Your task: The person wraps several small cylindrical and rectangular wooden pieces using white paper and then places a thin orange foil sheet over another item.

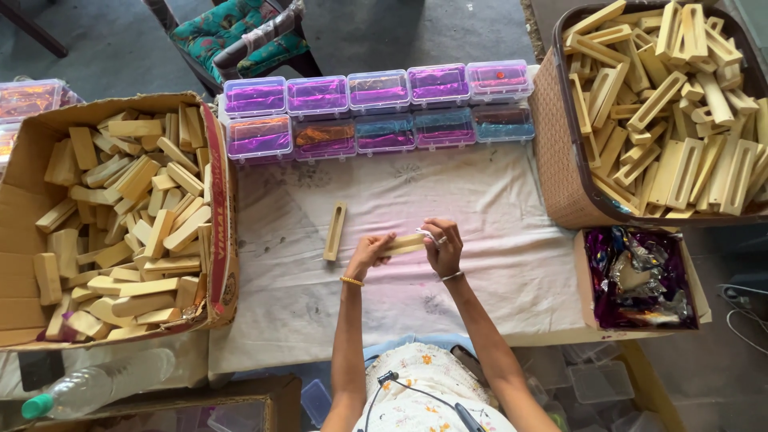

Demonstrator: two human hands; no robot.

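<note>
The person holds a pale wooden block [404, 243], long and narrow, between both hands above the white cloth-covered table [496, 264]. The left hand [370, 253] grips the block's left end with its fingers curled around it, and the right hand [444, 245] pinches the right end, fingers bent over the top. The block lies roughly level, tilted slightly up toward the right hand, near the middle of the table.

Just left of the hands, a slotted pale wooden piece [334, 230] lies on the cloth, apart from the left hand and pointing away from the person. Along the far edge of the table stand two rows of clear plastic boxes [376, 112] holding shiny purple, orange and blue foil. To the left sits an open cardboard carton [220, 200] heaped with plain wooden blocks. To the right, a brown woven basket [560, 160] is filled with slotted wooden pieces, and just below it a small cardboard box [696, 300] holds crumpled purple foil wrappers. A clear plastic bottle with a green cap [88, 388] lies at the lower left.
</note>
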